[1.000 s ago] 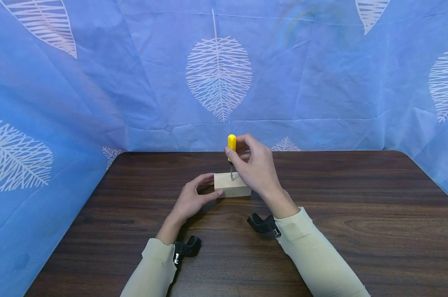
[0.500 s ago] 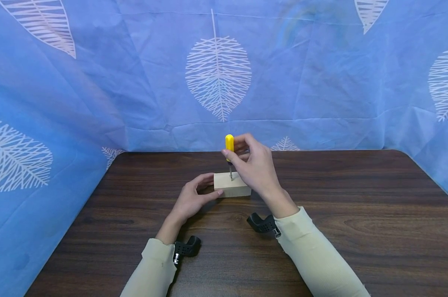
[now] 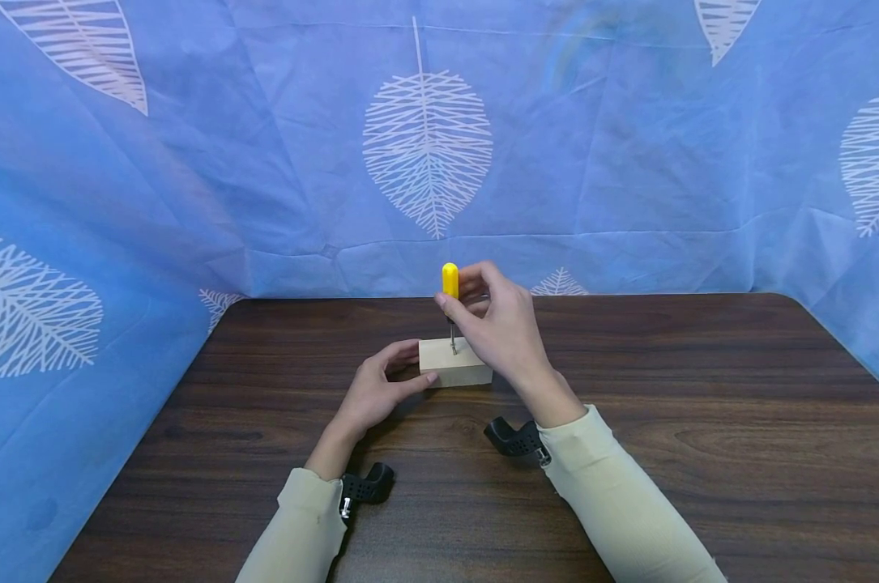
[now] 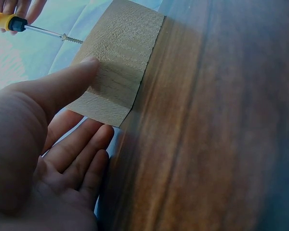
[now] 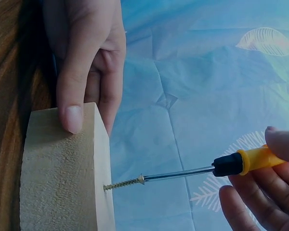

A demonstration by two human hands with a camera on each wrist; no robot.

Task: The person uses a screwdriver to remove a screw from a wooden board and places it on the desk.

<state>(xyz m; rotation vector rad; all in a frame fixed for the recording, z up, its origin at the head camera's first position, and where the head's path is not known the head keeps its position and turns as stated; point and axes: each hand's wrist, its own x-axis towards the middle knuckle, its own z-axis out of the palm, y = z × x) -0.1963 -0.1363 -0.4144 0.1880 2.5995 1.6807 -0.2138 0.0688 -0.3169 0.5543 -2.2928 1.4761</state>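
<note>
A pale wooden block [image 3: 457, 375] lies on the dark table. My left hand [image 3: 372, 392] grips its left end, thumb on the near face and fingers round the far side. A screw [image 5: 124, 184] stands in the block's top face, its tip sunk in and most of its thread showing. My right hand [image 3: 503, 322] pinches the yellow handle of a screwdriver [image 3: 450, 280] between thumb and fingers. The screwdriver stands upright over the block, its shaft meeting the screw head in the right wrist view. In the left wrist view the screw [image 4: 73, 39] also shows, in line with the shaft.
The brown wood-grain table [image 3: 672, 429] spreads out on both sides of the block. A blue cloth with white leaf patterns [image 3: 629, 146] hangs behind the table and along its left. Black wrist mounts [image 3: 514, 437] stick out from both sleeves, low over the table.
The screwdriver handle has tipped slightly left, and the right hand's thumb and fingers have shifted a little with it. The left hand and the block stay put.
</note>
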